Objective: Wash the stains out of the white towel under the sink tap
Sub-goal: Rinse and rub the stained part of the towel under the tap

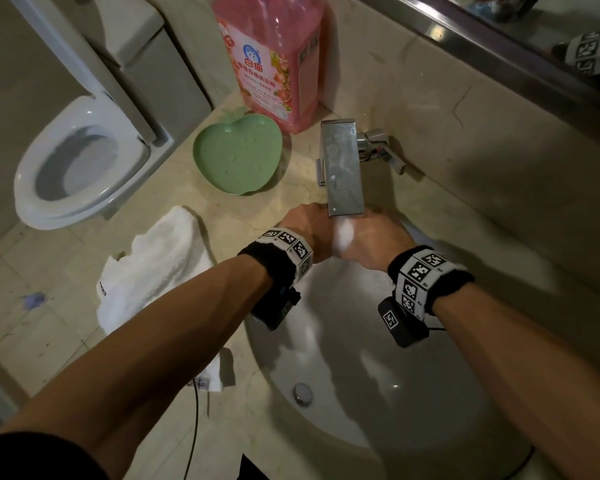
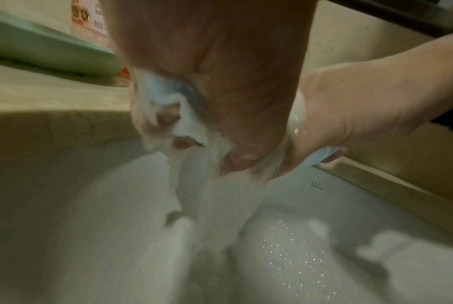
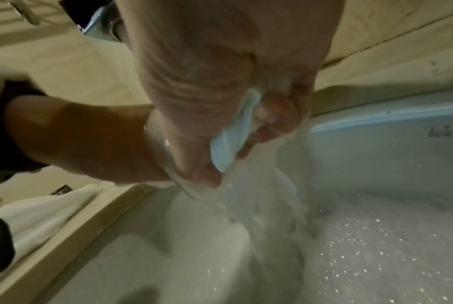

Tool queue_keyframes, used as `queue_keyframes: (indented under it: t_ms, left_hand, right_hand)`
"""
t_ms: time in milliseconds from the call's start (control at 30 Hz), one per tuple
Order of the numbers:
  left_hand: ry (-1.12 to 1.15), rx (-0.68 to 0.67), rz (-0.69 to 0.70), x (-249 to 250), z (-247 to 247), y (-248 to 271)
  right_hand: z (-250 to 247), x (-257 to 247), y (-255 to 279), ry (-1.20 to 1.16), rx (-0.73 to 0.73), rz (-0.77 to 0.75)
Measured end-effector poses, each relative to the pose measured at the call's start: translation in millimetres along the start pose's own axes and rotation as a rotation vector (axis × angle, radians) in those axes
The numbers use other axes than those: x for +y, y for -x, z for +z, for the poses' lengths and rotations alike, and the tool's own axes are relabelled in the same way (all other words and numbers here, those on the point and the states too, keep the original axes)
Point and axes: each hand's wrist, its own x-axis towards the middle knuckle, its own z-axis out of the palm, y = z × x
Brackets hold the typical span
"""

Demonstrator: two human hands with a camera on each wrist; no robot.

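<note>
The white towel (image 1: 160, 268) lies crumpled on the counter left of the sink basin (image 1: 361, 375), touched by neither hand; its edge shows in the right wrist view (image 3: 43, 214). Both hands are pressed together under the tap (image 1: 343, 168), and running water (image 1: 343, 233) falls over them. My right hand (image 1: 378, 237) grips a smooth pale bluish-white bar, seemingly soap (image 3: 228, 148), between fingers and palm. My left hand (image 1: 309, 223) has curled fingers coated in white lather (image 2: 168, 115); whether it holds anything is unclear. The fingertips are hidden in the head view.
A green heart-shaped dish (image 1: 238, 155) and a pink detergent bottle (image 1: 274, 57) stand behind the towel. The tap handle (image 1: 381, 150) is right of the spout. The drain plug (image 1: 303, 393) sits low in the basin. A toilet (image 1: 80, 161) stands left of the counter.
</note>
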Motion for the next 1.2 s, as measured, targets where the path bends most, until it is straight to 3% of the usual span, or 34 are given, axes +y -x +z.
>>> queue_keyframes:
  t_ms: [300, 400, 533, 633, 767, 933, 1067, 1200]
  left_hand:
    - [0.171, -0.043, 0.004, 0, 0, 0]
    - [0.246, -0.014, -0.007, -5, 3, 3]
    - [0.407, -0.11, 0.179, -13, -1, 11]
    - [0.517, -0.138, 0.164, -21, -1, 14]
    - [0.641, 0.007, 0.2, -21, -1, 26]
    - [1.054, -0.092, 0.084, -26, 3, 33]
    - [1.107, 0.001, -0.03, -31, 8, 34]
    - [1.067, 0.039, -0.016, -30, 8, 33]
  right_hand:
    - [12, 0, -6, -0.084, 0.011, 0.122]
    - [6, 6, -3, -0.202, 0.025, 0.078]
    - [-8, 8, 1, -0.312, -0.044, -0.036]
    - [-14, 7, 4, -0.314, -0.052, -0.125]
    - [-15, -3, 6, -0.453, 0.095, -0.221]
    - [-15, -13, 7, -0.659, 0.11, 0.1]
    - [-12, -13, 16, -0.573, 0.266, 0.063]
    - [-15, -10, 23, -0.543, 0.178, 0.121]
